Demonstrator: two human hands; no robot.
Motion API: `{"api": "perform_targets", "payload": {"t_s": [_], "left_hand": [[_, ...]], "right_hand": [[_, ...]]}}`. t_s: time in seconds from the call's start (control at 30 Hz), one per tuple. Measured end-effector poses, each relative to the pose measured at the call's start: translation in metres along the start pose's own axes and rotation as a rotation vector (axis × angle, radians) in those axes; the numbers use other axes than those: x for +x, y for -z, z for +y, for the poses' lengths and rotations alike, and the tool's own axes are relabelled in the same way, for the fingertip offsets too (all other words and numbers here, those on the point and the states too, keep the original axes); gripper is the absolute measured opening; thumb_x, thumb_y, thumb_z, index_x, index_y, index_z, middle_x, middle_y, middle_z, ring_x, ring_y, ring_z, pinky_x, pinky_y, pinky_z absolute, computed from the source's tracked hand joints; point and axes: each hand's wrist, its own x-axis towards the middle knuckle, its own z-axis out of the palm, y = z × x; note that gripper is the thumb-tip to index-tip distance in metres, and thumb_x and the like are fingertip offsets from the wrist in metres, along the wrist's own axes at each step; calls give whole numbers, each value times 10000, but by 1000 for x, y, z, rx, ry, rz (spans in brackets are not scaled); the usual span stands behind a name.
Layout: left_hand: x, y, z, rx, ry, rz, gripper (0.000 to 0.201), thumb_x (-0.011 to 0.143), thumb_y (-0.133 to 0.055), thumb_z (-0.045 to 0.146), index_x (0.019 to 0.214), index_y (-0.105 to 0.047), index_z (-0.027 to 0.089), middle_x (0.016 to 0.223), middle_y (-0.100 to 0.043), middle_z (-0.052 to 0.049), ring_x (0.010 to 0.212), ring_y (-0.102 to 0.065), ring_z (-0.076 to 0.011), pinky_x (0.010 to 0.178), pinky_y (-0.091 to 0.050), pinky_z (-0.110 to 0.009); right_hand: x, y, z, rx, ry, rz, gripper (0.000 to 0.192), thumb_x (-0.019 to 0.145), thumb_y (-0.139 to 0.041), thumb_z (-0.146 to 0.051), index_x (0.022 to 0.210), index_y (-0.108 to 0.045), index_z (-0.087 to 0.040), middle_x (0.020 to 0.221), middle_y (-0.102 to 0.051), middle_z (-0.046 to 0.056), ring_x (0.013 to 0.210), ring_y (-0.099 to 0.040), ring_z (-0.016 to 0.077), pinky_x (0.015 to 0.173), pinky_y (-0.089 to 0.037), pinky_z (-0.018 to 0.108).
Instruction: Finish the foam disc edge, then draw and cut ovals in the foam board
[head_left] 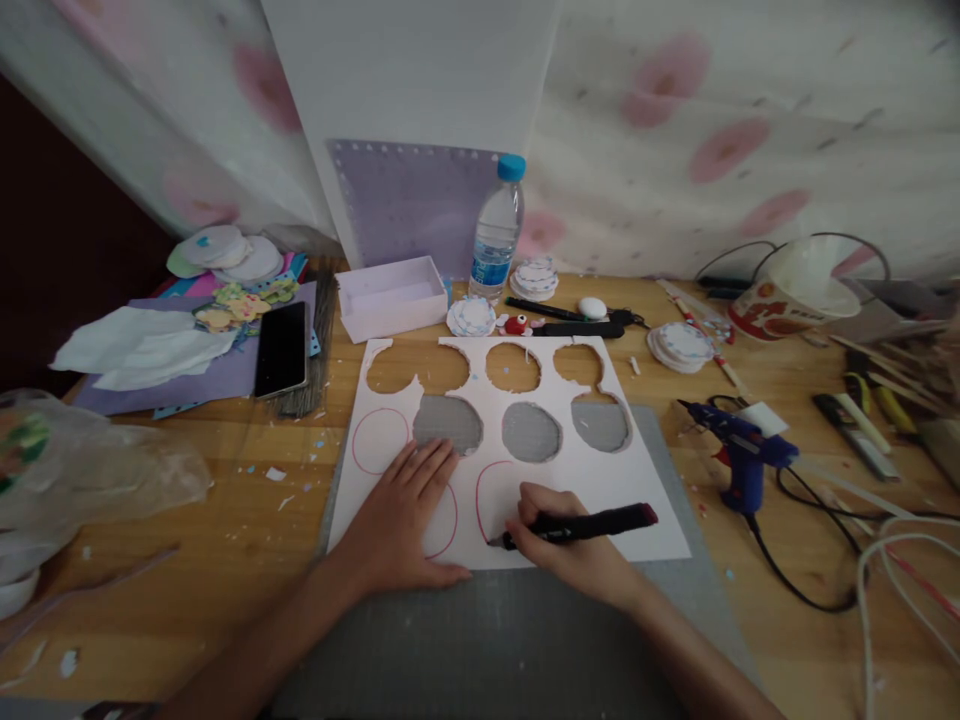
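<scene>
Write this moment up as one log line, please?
left hand: flat on white sheet | right hand: holding marker, tip on sheet by red circle | sheet on grey mat

White sheet (600,490) with cut-out holes lies flat; dark marker (577,524) tip touches it.

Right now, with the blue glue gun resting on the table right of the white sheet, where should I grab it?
Take the glue gun by its handle, the thick part pointing toward you, coming from above and the near side. The nozzle points left toward the sheet, and the cord trails off toward you on the right, so avoid those ends.
</scene>
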Motion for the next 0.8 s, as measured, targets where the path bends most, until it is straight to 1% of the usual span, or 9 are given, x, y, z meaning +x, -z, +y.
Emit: {"api": "perform_targets", "payload": {"t_s": [0.13,0.3,0.57,0.7,0.8], "left_hand": [[0,0,0,-4,-7,6,1150,649,-589,777,1503,-204,110,1556,-273,-178,1423,-264,-353,1194,-137,-517],[0,0,0,12,-6,4,1150,658,-590,768,1511,-181,114,1559,-270,-169,1426,-261,-343,1196,-136,-507],[-1,-1,0,23,9,-1,1139,657,-585,767,1502,-204,105,1553,-281,-174,1426,-262,-340,1194,-145,-507],[-1,-1,-1,17,8,4,1139,655,-601,752,1507,-191,116,1555,-278,-169,1424,-269,-342,1193,-152,-510],[0,-1,0,21,7,1,1142,659,-594,760,1509,-184,117,1557,-274,-169,1424,-268,-341,1192,-153,-511]], "right_hand": [[-2,5,3,25,-40,-36,294,831,-541,-217,619,-338,-214,575,-392,-59,551,-338,99,519,-275,233],[-4,16,3,53,-96,-95,267,815,-548,-198,632,-355,-213,597,-409,-53,578,-355,102,536,-283,236],[-2,34,3,56,-161,-155,246,788,-548,-184,634,-359,-214,597,-362,-62,577,-336,100,528,-270,237],[2,46,1,59,-199,-178,262,770,-556,-183,626,-340,-216,589,-330,-70,568,-301,95,515,-244,237],[7,55,-1,68,-226,-193,272,751,-563,-189,620,-326,-216,600,-336,-68,575,-311,93,523,-255,236]]}}
